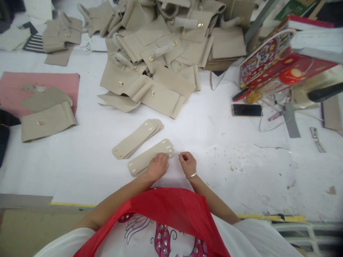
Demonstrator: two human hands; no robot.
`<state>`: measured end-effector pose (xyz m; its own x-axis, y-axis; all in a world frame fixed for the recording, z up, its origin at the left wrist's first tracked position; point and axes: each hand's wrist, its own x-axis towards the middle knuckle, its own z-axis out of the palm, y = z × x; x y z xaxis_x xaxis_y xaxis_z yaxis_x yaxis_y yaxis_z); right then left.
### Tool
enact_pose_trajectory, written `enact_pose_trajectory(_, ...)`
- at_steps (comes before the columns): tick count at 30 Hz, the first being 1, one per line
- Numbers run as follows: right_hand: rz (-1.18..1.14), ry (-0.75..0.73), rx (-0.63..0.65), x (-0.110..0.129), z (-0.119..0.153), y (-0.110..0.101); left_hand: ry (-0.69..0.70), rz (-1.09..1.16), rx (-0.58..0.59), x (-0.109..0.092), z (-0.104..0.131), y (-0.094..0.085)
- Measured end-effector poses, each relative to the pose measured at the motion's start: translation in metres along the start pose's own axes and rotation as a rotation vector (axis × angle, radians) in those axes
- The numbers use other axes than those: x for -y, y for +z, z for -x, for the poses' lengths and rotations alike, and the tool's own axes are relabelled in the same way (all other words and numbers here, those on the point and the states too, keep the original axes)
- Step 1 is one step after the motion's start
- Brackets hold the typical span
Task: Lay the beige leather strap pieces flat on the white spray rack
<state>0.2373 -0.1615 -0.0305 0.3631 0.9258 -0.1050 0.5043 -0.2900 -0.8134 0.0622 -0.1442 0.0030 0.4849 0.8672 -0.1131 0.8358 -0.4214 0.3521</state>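
On the table (102, 178), my left hand (158, 166) is covering the nearer beige strips' (143, 159) end, apparently steadying them, its grip unclear; alongside, my right hand (188, 163) is pinching a tiny pale bit (179, 154).

White worktable (88, 175), yellow edge strip (268, 217) — tan floor (32, 230) left, pale slatted frame (312, 232) right.

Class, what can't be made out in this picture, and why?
All in the head view:
1. Whether the right bare hand pinches anything: too small.
2. Lower pieces in the nearer stack of beige, round-cornered strips: mostly hidden by the pieces above and the left bare hand.
3. Full shape of the black object at left: cut off by the picture's edge.
4. Any writing on the white paper at upper right: blurred.
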Motion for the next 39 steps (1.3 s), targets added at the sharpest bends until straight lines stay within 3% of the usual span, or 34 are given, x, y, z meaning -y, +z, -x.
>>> enact_pose_trajectory(5,-0.008,-0.006,-0.02,-0.001,-0.001,0.005,0.036,0.182,0.04,0.004,-0.002,0.0)
enact_pose_trajectory(11,-0.029,-0.05,0.001,0.012,-0.002,0.004,-0.139,0.448,-0.106,0.01,-0.005,0.001)
enact_pose_trajectory(17,-0.04,-0.089,0.234,0.024,-0.003,0.015,-0.161,0.597,-0.088,0.022,-0.005,-0.002)
enact_pose_trajectory(23,-0.021,0.015,0.365,0.011,-0.007,0.014,-0.423,0.856,-0.22,0.037,0.005,0.001)
enact_pose_trajectory(26,0.011,0.024,0.298,0.009,-0.008,0.014,-0.495,0.949,-0.223,0.038,0.012,0.003)
enact_pose_trajectory(31,0.148,-0.203,0.086,0.01,-0.016,0.023,-0.554,1.035,-0.2,0.04,0.014,0.009)
enact_pose_trajectory(39,0.23,-0.277,0.109,0.011,-0.021,0.029,-0.588,1.081,-0.186,0.044,0.015,0.016)
